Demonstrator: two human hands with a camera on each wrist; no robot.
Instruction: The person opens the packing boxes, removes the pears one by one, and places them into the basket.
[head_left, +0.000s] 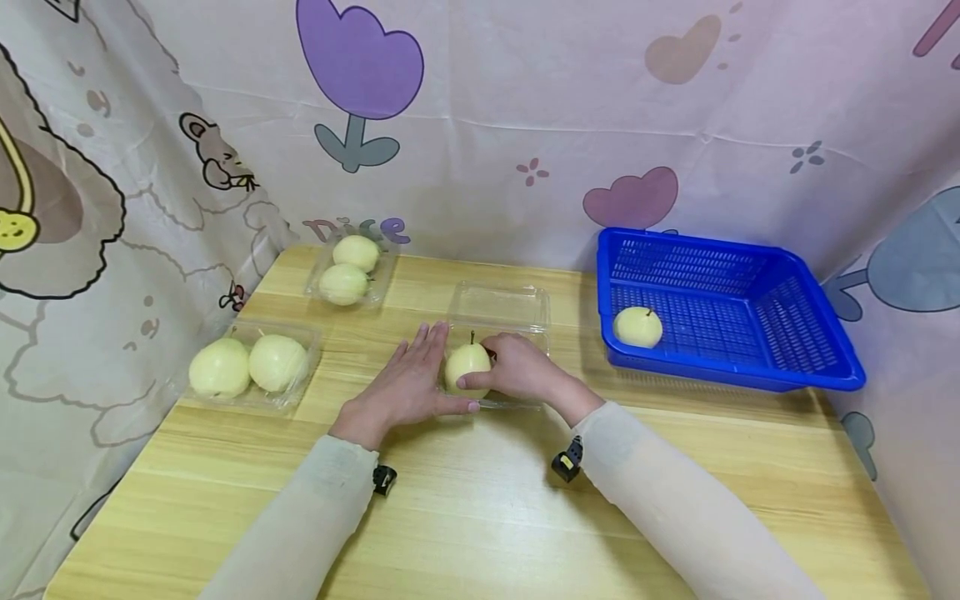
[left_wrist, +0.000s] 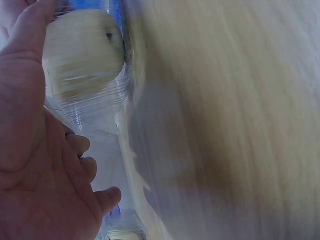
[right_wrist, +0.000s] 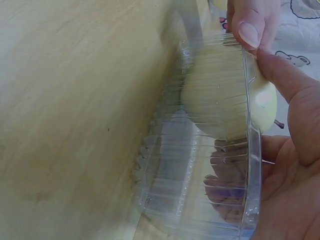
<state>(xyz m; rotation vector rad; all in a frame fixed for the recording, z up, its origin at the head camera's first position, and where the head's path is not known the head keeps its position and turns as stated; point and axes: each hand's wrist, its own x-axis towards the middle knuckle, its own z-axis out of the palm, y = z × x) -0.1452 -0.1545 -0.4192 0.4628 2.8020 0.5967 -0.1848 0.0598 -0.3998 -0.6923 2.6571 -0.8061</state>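
Note:
A pale yellow pear sits in the left half of a clear plastic clamshell box, its stem pointing up. My right hand grips this pear from the right, thumb on its near side and fingers behind it. Along the box's left side lies my left hand, fingers straight and thumb stretched along the front edge. Its fingers extend beside the box in the left wrist view. Behind the pear, the box's lid lies folded back.
At right stands a blue plastic basket with one pear inside. On the left are two more clear boxes, each with two pears. A printed curtain hangs behind the wooden table.

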